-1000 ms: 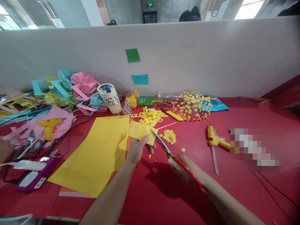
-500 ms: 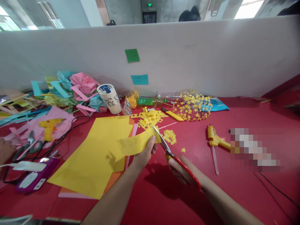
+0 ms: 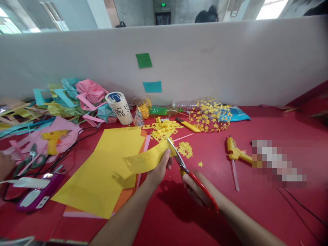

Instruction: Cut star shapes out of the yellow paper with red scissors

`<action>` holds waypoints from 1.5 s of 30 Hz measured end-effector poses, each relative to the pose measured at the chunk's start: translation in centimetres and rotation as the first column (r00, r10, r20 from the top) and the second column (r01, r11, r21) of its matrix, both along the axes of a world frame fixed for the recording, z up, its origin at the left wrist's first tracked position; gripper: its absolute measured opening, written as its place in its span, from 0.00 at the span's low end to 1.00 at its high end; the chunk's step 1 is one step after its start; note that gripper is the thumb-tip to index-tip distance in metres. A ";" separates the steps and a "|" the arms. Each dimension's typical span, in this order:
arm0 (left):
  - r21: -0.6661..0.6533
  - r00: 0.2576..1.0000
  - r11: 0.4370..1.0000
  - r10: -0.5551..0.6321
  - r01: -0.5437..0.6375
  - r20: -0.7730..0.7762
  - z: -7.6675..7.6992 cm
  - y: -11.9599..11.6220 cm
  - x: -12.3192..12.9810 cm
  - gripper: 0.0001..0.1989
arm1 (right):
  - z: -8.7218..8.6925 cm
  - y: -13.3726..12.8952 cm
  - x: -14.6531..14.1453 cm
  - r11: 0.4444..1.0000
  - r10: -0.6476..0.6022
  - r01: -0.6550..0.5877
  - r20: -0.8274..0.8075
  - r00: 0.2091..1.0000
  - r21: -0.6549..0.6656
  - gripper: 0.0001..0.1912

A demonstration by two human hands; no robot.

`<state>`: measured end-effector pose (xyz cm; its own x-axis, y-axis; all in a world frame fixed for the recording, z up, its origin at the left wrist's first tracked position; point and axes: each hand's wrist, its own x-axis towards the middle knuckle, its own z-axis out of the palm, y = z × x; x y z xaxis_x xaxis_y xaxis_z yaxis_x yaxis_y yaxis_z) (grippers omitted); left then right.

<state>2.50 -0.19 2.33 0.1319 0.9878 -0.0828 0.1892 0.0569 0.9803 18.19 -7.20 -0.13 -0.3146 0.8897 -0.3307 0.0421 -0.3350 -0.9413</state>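
My left hand (image 3: pixel 161 165) pinches a curved yellow paper strip (image 3: pixel 143 160) near its right end; outlines of stars are drawn on it. Red-handled scissors (image 3: pixel 200 184) are gripped in my right hand (image 3: pixel 196 188), their blades at the strip's right end. How far the blades are apart is hard to make out. Just beyond lie a heap of yellow paper scraps (image 3: pixel 165 130) with star-shaped holes and a small pile of cut yellow stars (image 3: pixel 185 149). One single star (image 3: pixel 200 164) lies apart, to the right of the scissors.
Yellow sheets (image 3: pixel 102 171) lie left, over orange and pink ones. Glue guns (image 3: pixel 237 153) (image 3: pixel 53 141) rest on both sides. Along the partition stand a white cup (image 3: pixel 120 109), a star-covered bottle (image 3: pixel 210 116) and folded paper shapes (image 3: pixel 89 92). Another person's hand (image 3: pixel 6 162) shows at far left.
The strip's free left end has swung slightly left and down, showing more of its drawn stars. My right hand and the scissor handles have shifted slightly left; the blade tips stay at the strip.
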 end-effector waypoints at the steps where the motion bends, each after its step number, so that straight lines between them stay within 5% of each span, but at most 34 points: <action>1: -0.005 1.000 1.000 0.003 -0.003 0.000 0.0 0.0 0.0 0.27 | 0.0 0.0 0.0 1.000 -0.001 0.001 0.002 1.000 0.007 0.30; 13: -0.007 0.997 0.999 0.037 -0.037 0.064 0.3 0.1 -0.2 0.25 | 0.1 0.1 0.4 0.999 -0.012 0.010 0.056 0.998 0.045 0.27; 27: 0.183 0.934 0.966 0.111 -0.182 0.341 -0.3 1.9 -1.4 0.12 | 0.4 0.3 0.7 0.998 -0.007 -0.002 0.149 0.989 0.061 0.27; 31: 0.298 0.876 0.910 0.124 -0.288 0.467 0.1 2.3 -1.7 0.36 | -0.2 0.3 0.7 0.998 0.014 -0.022 0.151 0.988 0.052 0.26; 34: 0.381 0.901 0.893 0.058 -0.239 0.430 0.8 2.2 -2.2 0.46 | -0.1 0.4 0.8 0.998 0.032 -0.040 0.157 0.987 0.044 0.27; 39: 0.380 0.960 0.922 -0.030 -0.081 0.277 1.9 2.0 -3.5 0.20 | 1.7 0.4 1.6 0.989 0.129 -0.139 0.170 0.977 0.050 0.29; 45: 0.259 0.933 0.961 -0.175 0.094 0.313 2.7 2.4 -4.8 0.22 | 3.2 0.3 2.8 0.962 0.238 -0.260 0.203 0.950 0.087 0.30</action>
<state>-2.32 2.17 5.03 0.2443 0.9440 0.2217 -0.1574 -0.1870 0.9697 21.01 -6.89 3.05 -0.4725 0.8254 -0.3090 0.2911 -0.1848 -0.9387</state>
